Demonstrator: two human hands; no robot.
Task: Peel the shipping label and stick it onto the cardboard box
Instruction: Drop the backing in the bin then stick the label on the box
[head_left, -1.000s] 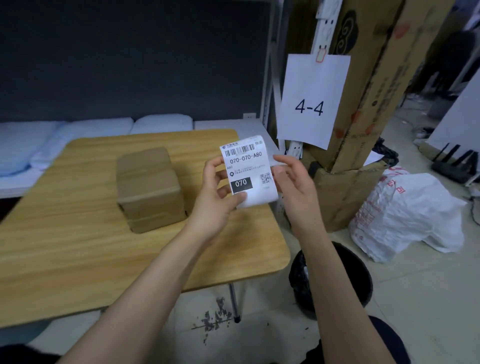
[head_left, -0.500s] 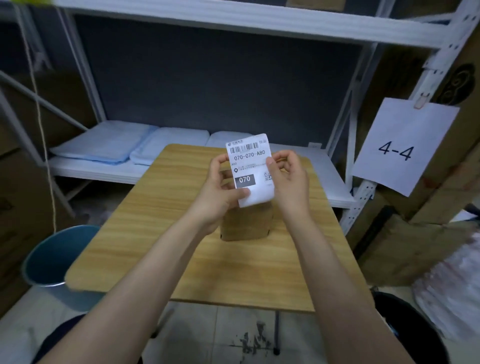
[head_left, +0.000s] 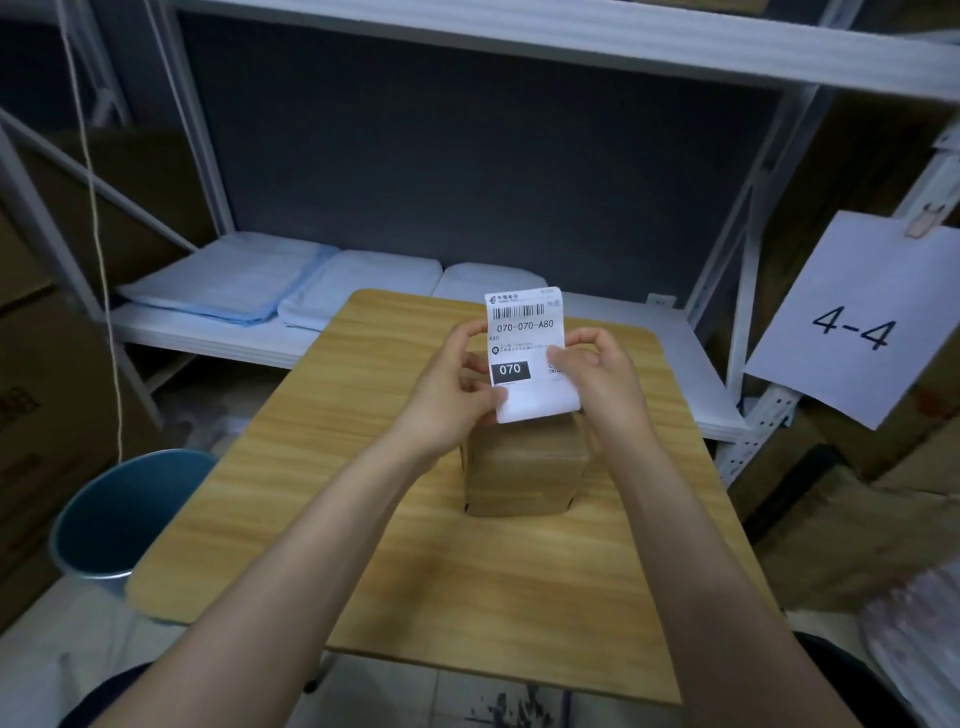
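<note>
A white shipping label (head_left: 525, 332) printed with a barcode and "070-070-A80" is held upright above the table. My left hand (head_left: 457, 395) pinches its left edge near the bottom corner. My right hand (head_left: 597, 379) pinches its right edge at mid height. Directly below and behind the label sits a small brown cardboard box (head_left: 524, 470) on the wooden table (head_left: 322, 467); the hands and label hide the box's top. I cannot tell whether the label is separated from its backing.
A blue bin (head_left: 119, 514) stands on the floor left of the table. White metal shelving (head_left: 249, 338) behind holds folded pale blue pads. A paper sign "4-4" (head_left: 857, 322) hangs at right over large cardboard cartons (head_left: 883, 519).
The view has swung left, so the box now lies straight under the label instead of off to the left. Both hands keep hold of the label and have shifted slightly on its edges.
</note>
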